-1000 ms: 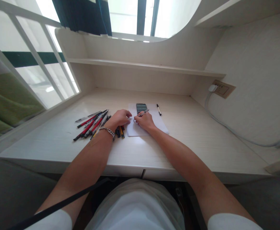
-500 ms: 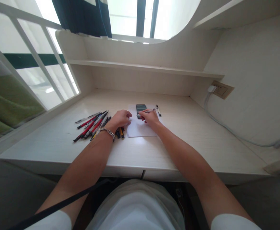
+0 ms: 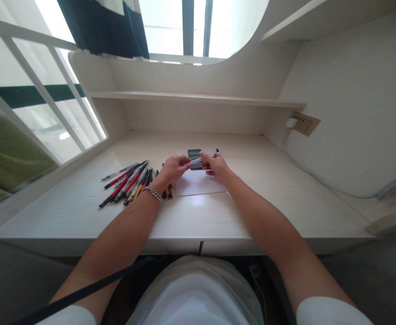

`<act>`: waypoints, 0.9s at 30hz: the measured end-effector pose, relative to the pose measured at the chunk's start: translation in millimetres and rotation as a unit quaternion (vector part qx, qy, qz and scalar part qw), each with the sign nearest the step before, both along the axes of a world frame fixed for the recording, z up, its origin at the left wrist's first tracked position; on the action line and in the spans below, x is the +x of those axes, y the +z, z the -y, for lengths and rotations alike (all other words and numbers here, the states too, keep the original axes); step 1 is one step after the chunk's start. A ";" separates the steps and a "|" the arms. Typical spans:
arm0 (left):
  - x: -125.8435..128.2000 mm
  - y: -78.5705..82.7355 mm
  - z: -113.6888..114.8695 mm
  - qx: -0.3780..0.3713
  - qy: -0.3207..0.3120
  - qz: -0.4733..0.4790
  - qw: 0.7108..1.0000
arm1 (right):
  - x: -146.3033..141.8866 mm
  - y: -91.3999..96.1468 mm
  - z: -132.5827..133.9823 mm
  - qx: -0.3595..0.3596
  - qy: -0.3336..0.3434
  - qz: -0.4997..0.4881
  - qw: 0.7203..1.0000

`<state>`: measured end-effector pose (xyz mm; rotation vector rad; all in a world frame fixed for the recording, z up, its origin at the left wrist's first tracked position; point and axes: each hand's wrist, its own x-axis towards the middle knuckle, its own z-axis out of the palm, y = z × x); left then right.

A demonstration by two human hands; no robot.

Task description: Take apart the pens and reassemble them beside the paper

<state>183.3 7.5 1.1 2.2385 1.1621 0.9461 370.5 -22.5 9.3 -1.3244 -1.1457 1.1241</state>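
Observation:
A clear-barrelled pen is held slantwise above the paper, bridging both hands. My right hand grips it between thumb and fingers. The fingertips of my left hand are closed at the pen's left end. Behind the pen, a dark phone lies on the white paper, partly covered by the hands. A black-tipped pen pokes out beyond my right hand, most of it hidden. Beside my left wrist lies a loose pile of pens in red, black, yellow and clear.
The white desk has a front edge close to my body. A low shelf runs along the back. At the right wall a white plug sits in a socket, its cable trailing rightward. A railing stands at left.
My left hand has moved right and closed on the pen's left end. The pen is lifted off the writing position in my right hand. The view has shifted slightly.

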 end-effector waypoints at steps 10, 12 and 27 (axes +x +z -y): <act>-1.4 1.9 1.9 0.018 0.020 -0.041 0.999 | 20.8 -5.4 -11.0 0.000 -0.043 0.020 0.999; -1.8 3.1 3.7 0.019 0.030 -0.054 0.998 | 19.7 -6.3 -10.3 -0.011 -0.030 0.024 0.999; -8.5 -4.4 -9.1 -0.005 0.040 0.017 0.999 | 33.9 1.7 -3.4 -0.038 0.070 0.088 0.993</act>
